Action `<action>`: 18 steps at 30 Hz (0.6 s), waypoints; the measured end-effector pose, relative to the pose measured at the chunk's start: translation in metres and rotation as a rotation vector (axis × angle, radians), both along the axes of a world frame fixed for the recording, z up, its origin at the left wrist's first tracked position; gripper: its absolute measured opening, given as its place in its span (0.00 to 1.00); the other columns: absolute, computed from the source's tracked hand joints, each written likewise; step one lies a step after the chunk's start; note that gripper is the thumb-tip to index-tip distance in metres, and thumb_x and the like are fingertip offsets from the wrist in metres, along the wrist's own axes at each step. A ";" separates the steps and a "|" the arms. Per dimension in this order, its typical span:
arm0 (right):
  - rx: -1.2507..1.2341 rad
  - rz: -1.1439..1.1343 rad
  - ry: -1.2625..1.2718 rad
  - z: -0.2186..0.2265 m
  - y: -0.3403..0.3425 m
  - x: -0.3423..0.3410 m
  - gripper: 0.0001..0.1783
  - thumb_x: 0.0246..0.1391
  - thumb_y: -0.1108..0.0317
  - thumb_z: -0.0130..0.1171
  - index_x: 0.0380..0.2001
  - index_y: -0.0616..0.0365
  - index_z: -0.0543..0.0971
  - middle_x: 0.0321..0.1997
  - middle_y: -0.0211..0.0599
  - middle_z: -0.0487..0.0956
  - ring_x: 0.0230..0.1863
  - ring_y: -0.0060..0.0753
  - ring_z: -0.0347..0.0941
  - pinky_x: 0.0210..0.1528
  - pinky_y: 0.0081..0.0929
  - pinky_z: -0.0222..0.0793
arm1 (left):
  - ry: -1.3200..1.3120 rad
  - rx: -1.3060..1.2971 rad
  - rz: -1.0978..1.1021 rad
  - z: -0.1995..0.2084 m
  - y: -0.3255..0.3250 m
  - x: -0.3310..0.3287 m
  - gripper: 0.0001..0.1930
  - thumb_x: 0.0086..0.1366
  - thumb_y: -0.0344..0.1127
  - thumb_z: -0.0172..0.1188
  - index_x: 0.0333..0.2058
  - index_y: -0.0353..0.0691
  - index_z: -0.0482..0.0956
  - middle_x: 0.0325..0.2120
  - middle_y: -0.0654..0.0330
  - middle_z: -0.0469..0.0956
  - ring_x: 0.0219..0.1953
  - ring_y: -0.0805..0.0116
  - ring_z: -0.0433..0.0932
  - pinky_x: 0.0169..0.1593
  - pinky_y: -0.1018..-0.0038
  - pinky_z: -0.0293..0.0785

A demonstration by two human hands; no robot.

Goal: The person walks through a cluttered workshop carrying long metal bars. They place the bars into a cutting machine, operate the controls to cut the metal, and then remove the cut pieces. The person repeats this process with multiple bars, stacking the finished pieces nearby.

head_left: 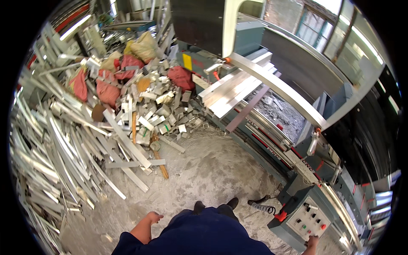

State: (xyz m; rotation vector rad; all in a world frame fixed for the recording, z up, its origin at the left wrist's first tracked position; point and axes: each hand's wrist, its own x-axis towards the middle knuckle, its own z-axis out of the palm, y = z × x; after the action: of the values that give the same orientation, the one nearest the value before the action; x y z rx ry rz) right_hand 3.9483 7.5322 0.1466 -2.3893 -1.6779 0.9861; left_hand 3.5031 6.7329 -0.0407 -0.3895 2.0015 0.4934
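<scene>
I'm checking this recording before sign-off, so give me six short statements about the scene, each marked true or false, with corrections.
1. The right hand is at the control panel. True.
2. Both hands are at the panel. False: the left hand is away from it, with no object showing in it.
3. Red sacks lie among the metal scraps. True.
4. The panel's rightmost button is green. False: it is the large red button.
5. Pale bars lie side by side on the machine. True.
6. The long strips at picture left stand neatly racked. False: the strips lie jumbled.
</scene>
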 end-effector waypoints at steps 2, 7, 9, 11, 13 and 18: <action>0.832 0.352 -0.302 -0.019 -0.009 0.063 0.15 0.52 0.64 0.56 0.39 0.63 0.75 0.28 0.42 0.79 0.24 0.44 0.75 0.24 0.40 0.71 | -0.099 -0.001 -0.052 0.013 0.040 -0.029 0.30 0.57 0.54 0.60 0.42 0.27 0.80 0.39 0.49 0.81 0.37 0.55 0.82 0.44 0.60 0.74; -0.078 0.106 0.396 -0.036 -0.045 -0.043 0.23 0.60 0.52 0.53 0.26 0.65 0.75 0.17 0.35 0.72 0.14 0.28 0.68 0.15 0.28 0.64 | -0.072 -0.066 0.001 0.040 0.046 -0.059 0.25 0.58 0.48 0.61 0.42 0.27 0.79 0.35 0.50 0.81 0.33 0.56 0.80 0.40 0.60 0.74; -0.135 0.189 0.343 -0.031 -0.057 -0.045 0.24 0.60 0.50 0.52 0.28 0.65 0.75 0.19 0.37 0.74 0.15 0.29 0.70 0.17 0.28 0.67 | -0.037 -0.022 -0.036 0.050 0.090 -0.095 0.23 0.58 0.45 0.62 0.41 0.27 0.79 0.33 0.51 0.80 0.32 0.59 0.80 0.38 0.62 0.75; -0.048 0.289 0.300 -0.022 -0.062 -0.055 0.24 0.59 0.52 0.54 0.27 0.67 0.77 0.19 0.37 0.75 0.17 0.29 0.72 0.21 0.28 0.69 | 0.032 0.033 -0.038 0.059 0.131 -0.121 0.21 0.57 0.43 0.63 0.40 0.28 0.79 0.32 0.52 0.80 0.31 0.62 0.79 0.35 0.65 0.75; -0.092 0.319 0.283 0.003 -0.059 -0.066 0.24 0.58 0.54 0.55 0.26 0.69 0.78 0.18 0.37 0.76 0.19 0.29 0.74 0.23 0.28 0.70 | 0.110 0.106 -0.113 0.069 0.179 -0.145 0.20 0.57 0.41 0.63 0.40 0.27 0.79 0.32 0.51 0.80 0.30 0.63 0.79 0.34 0.67 0.76; -0.314 0.282 0.394 0.001 -0.031 -0.062 0.20 0.56 0.58 0.57 0.27 0.70 0.79 0.18 0.37 0.76 0.18 0.30 0.73 0.22 0.28 0.70 | 0.258 0.236 -0.324 0.113 0.311 -0.170 0.23 0.56 0.41 0.65 0.42 0.26 0.78 0.33 0.49 0.81 0.31 0.64 0.80 0.34 0.71 0.77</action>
State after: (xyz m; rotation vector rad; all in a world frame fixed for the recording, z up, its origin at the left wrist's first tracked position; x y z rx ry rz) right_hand 3.8868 7.5015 0.1476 -1.9528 -1.8390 1.7484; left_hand 3.3329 7.0441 0.0721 0.1508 2.1694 0.5873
